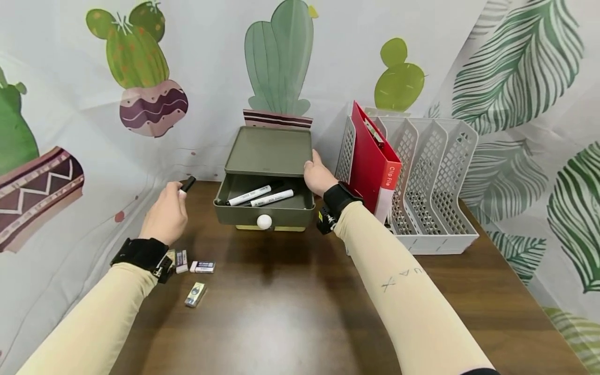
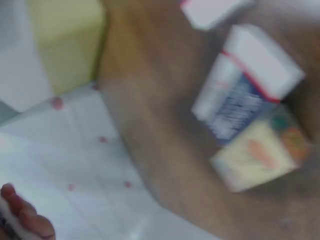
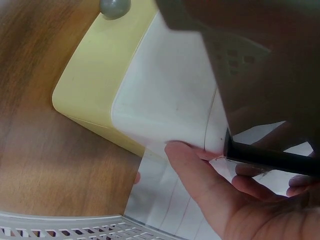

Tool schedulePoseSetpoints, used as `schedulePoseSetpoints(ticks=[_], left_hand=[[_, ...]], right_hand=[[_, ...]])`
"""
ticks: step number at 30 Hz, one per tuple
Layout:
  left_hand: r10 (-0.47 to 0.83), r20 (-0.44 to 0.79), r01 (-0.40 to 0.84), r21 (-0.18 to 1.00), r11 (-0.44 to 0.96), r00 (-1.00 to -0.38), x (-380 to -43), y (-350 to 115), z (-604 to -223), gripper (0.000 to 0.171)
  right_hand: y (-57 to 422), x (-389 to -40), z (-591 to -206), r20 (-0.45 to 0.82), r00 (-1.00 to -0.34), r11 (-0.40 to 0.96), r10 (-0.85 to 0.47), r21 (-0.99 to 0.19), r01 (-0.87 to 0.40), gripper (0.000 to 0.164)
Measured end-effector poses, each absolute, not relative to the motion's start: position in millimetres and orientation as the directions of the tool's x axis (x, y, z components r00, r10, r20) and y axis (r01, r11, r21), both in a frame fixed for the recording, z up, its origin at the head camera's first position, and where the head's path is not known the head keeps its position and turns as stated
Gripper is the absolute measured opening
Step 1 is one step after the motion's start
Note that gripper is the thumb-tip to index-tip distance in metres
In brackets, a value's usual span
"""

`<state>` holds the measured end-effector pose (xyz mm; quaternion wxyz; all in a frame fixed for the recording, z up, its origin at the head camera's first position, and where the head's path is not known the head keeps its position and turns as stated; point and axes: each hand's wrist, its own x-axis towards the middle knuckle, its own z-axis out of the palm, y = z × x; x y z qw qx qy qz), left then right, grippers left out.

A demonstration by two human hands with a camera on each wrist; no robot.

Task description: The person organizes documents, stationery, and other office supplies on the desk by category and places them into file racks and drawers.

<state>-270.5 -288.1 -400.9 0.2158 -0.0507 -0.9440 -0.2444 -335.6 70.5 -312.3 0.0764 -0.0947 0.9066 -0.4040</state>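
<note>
My left hand (image 1: 165, 212) holds a marker (image 1: 187, 184) with a black cap and white barrel, raised left of the drawer box. In the left wrist view only fingertips (image 2: 35, 222) show at the lower left corner. The dark green top drawer (image 1: 234, 214) is pulled out, its round white knob (image 1: 264, 222) facing me. Inside lie a white marker (image 1: 249, 195) and another white marker (image 1: 273, 198). My right hand (image 1: 321, 176) rests against the right side of the drawer box (image 1: 269, 151), thumb (image 3: 187, 162) extended along the white middle drawer (image 3: 160, 95).
A yellow bottom drawer (image 3: 95, 75) sits beneath the white one. Several small boxed erasers (image 1: 202, 267) lie on the wooden table (image 1: 262, 312) near my left wrist. A grey file rack (image 1: 433, 244) holding a red clip file (image 1: 370, 161) stands to the right, close to my right forearm.
</note>
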Motion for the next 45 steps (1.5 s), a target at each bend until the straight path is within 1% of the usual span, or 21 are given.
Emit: schedulePoseSetpoints(ticks=[5, 9, 11, 14, 20, 23, 26, 31, 35, 39, 45], left_hand=[[-0.057, 0.534, 0.207, 0.422, 0.882, -0.844, -263.8, -271.8, -371.8, 0.035], [-0.073, 0.582, 0.21, 0.404, 0.89, -0.81, -259.8, -257.3, -346.7, 0.036], [-0.064, 0.591, 0.225, 0.402, 0.888, -0.804, -258.1, -250.1, -335.8, 0.036], [-0.013, 0.592, 0.269, 0.384, 0.883, -0.806, -256.5, -237.2, -320.0, 0.036], [0.173, 0.557, 0.383, 0.285, 0.879, -0.812, -254.6, -205.7, -292.8, 0.034], [0.263, 0.517, 0.432, 0.237, 0.87, -0.814, -253.3, -191.9, -285.6, 0.032], [0.323, 0.465, 0.454, 0.202, 0.868, -0.824, -252.9, -181.6, -282.0, 0.029], [0.397, 0.399, 0.497, 0.187, 0.847, -0.827, -254.6, -170.3, -279.6, 0.025], [0.45, 0.379, 0.548, 0.207, 0.81, -0.809, -257.3, -164.0, -280.8, 0.028], [0.48, 0.357, 0.57, 0.212, 0.794, -0.801, -259.9, -159.3, -282.7, 0.03], [0.508, 0.319, 0.581, 0.198, 0.79, -0.8, -262.7, -152.3, -287.5, 0.027]], right_hand=[[68.6, -336.2, -315.7, -0.051, -0.973, 0.662, -0.225, -0.741, -0.114, 0.054], [69.0, -337.5, -315.8, -0.05, -0.976, 0.677, -0.211, -0.728, -0.109, 0.054], [69.2, -338.5, -316.2, -0.048, -0.977, 0.684, -0.209, -0.722, -0.11, 0.054], [69.6, -338.3, -316.1, -0.05, -0.976, 0.69, -0.21, -0.715, -0.112, 0.054], [70.0, -336.1, -314.5, -0.048, -0.976, 0.668, -0.212, -0.736, -0.109, 0.054], [70.7, -335.6, -314.9, -0.057, -0.973, 0.647, -0.224, -0.755, -0.105, 0.054], [71.1, -335.1, -314.9, -0.063, -0.971, 0.636, -0.232, -0.765, -0.102, 0.054], [71.1, -334.4, -314.1, -0.062, -0.972, 0.634, -0.227, -0.767, -0.1, 0.054], [70.9, -334.2, -314.2, -0.067, -0.972, 0.634, -0.224, -0.767, -0.093, 0.054], [70.2, -334.2, -313.5, -0.064, -0.971, 0.635, -0.23, -0.766, -0.1, 0.054], [71.3, -333.7, -313.9, -0.062, -0.973, 0.635, -0.224, -0.766, -0.097, 0.054]])
